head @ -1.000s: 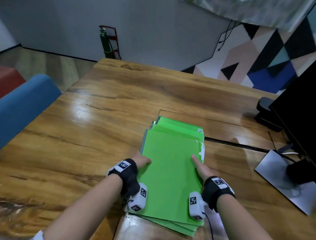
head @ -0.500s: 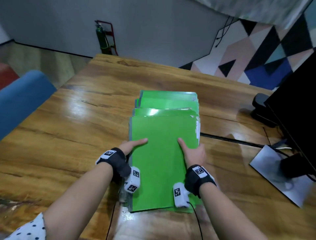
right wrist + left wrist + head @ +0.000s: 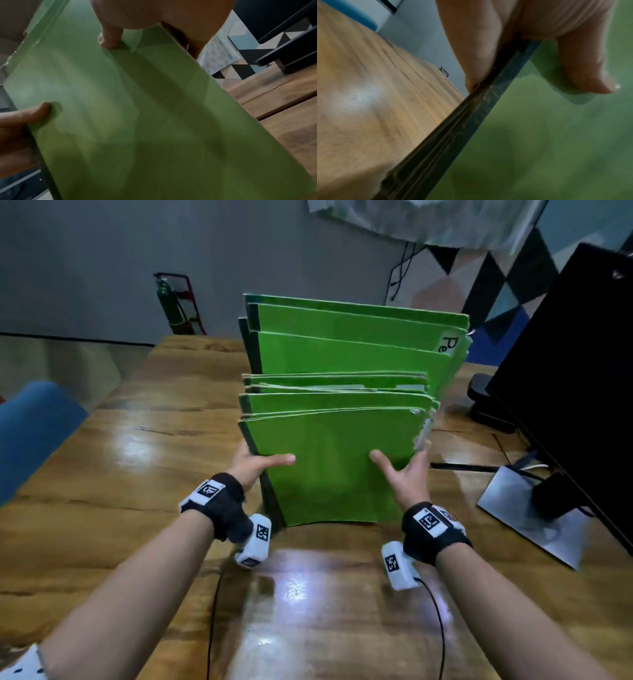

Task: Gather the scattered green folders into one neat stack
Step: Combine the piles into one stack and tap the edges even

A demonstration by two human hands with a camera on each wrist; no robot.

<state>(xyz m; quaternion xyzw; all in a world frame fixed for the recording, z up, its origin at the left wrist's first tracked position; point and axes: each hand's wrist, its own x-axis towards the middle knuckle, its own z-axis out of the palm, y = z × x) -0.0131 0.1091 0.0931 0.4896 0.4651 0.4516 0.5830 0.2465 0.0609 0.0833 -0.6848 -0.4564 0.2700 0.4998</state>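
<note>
On the table (image 3: 144, 460), near its middle, the folders (image 3: 337, 467) stand on their lower edges as one bundle, tilted back, with their top edges stepped — the rear ones rise higher than the front ones. The left hand (image 3: 253, 465) grips the bundle's left edge: its thumb lies across the front cover and, in the left wrist view, the fingers (image 3: 476, 44) wrap behind the dark spines, so the hand is clamped on the folders. The right hand (image 3: 406, 474) grips the right edge in the same way, with its thumb on the front cover and its fingers behind; the right wrist view shows the thumb (image 3: 111, 36) pressed on the green face. A white label (image 3: 448, 344) with dark letters sits at the upper right corner of a rear folder. To the right stands a monitor (image 3: 575, 378) on a flat grey base (image 3: 534, 518), well apart from the folders, and a black cable (image 3: 462, 466) runs on the wood between them. A blue chair (image 3: 34, 433) stands at the table's left side — and a fire extinguisher (image 3: 168, 302) stands by the far wall.
</note>
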